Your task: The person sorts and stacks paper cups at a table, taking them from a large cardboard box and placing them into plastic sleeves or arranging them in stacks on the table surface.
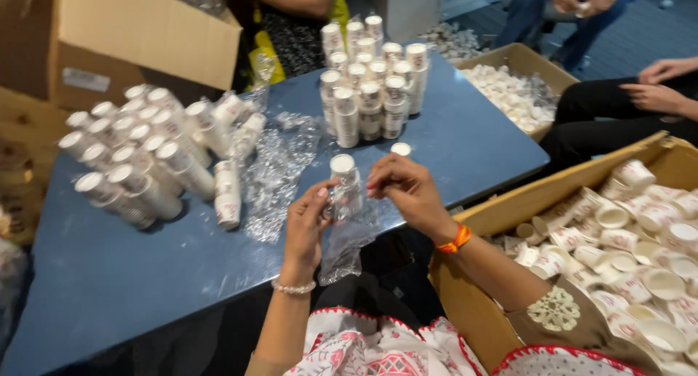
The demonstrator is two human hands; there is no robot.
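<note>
Near front tabletop [131, 274] edge | L hand [305, 227] + R hand [403, 190] both pinched on wrapped cup stack [346, 187] | plastic wrap [345, 249] hangs off edge

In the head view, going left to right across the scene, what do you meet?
Wrapped cup stacks lying flat → left hand → cup stack in clear wrap → right hand → cardboard box of loose paper cups.
</note>
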